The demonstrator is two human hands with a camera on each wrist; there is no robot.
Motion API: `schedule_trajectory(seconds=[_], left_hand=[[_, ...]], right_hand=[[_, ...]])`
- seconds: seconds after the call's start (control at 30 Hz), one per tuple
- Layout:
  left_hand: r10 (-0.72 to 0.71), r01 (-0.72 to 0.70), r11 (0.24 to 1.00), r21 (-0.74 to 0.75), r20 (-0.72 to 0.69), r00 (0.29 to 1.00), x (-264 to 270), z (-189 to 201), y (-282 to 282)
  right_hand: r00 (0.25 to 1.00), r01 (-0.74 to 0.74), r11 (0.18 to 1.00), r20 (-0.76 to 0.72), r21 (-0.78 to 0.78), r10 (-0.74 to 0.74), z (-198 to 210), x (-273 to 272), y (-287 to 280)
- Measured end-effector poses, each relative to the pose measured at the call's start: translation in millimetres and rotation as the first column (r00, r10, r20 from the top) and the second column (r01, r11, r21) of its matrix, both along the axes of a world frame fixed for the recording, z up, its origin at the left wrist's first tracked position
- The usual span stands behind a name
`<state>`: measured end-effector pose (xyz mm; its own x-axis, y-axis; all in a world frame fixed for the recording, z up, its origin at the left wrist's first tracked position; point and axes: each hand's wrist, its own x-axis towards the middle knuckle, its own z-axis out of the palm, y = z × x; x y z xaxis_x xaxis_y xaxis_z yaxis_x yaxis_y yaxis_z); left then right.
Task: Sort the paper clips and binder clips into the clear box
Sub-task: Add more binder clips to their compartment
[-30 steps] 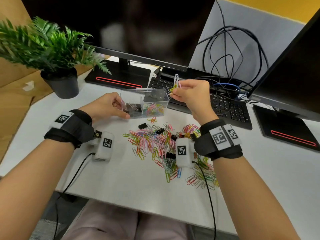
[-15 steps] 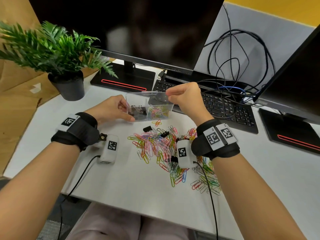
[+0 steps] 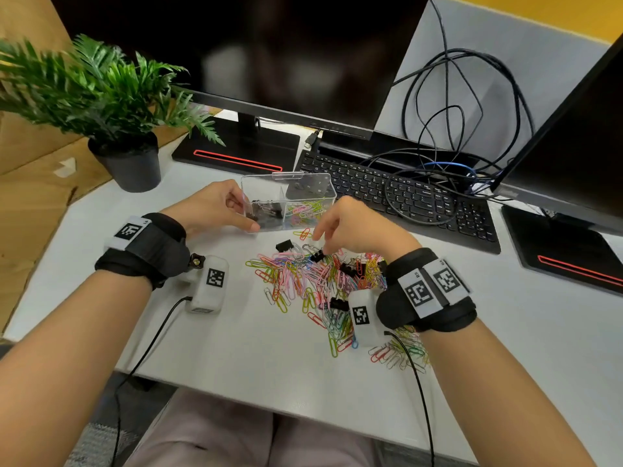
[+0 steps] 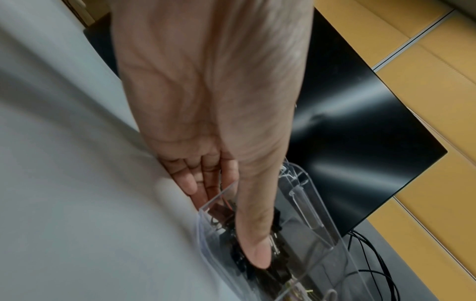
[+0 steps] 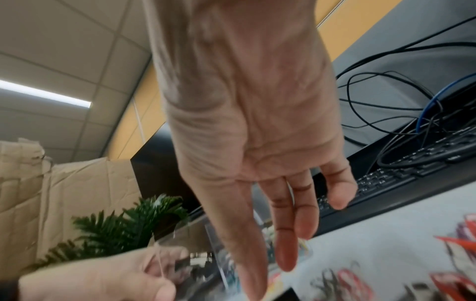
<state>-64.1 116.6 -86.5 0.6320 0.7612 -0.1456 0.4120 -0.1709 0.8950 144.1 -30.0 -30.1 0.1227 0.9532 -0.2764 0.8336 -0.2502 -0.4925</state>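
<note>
The clear box (image 3: 303,178) stands on the white table just ahead of the pile. Its left compartment holds black binder clips (image 3: 266,210), its right one coloured paper clips (image 3: 306,208). My left hand (image 3: 241,214) grips the box's left end, thumb (image 4: 257,250) along the front wall (image 4: 309,203) and fingers behind the end. My right hand (image 3: 323,244) hovers low over the far edge of the loose paper clip pile (image 3: 296,281). Its straight fingers (image 5: 285,254) hold nothing and point down beside a black binder clip (image 3: 317,256).
More binder clips (image 3: 284,246) (image 3: 338,303) lie in and around the pile. A potted plant (image 3: 129,163) stands at the left. Behind the box are a keyboard (image 3: 404,197), tangled cables (image 3: 455,96) and two monitor stands (image 3: 236,150) (image 3: 566,251).
My right hand held paper clips above the box's right compartment, let them go there, and has come down to the pile holding nothing. The left hand stays on the box.
</note>
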Motion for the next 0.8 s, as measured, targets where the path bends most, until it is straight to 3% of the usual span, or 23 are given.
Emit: schedule_trajectory(seconds=[0.13, 0.47, 0.8], left_hand=[[-0.001, 0.001, 1.000, 0.001, -0.012, 1.000, 0.7, 1.3, -1.5], [-0.002, 0.002, 1.000, 0.000, -0.038, 0.999, 0.8, 1.4, -1.4], [-0.009, 0.009, 1.000, 0.004, -0.035, 0.999, 0.0, 0.1, -0.5]], right_hand=[[0.994, -0.080, 0.992, 0.068, -0.096, 0.087, -12.8, -7.8, -0.7], [0.998, -0.045, 0.997, -0.052, -0.065, 0.042, -20.6, -3.2, -2.1], [0.999, -0.018, 1.000, 0.026, -0.020, 0.018, -21.6, -1.0, -2.6]])
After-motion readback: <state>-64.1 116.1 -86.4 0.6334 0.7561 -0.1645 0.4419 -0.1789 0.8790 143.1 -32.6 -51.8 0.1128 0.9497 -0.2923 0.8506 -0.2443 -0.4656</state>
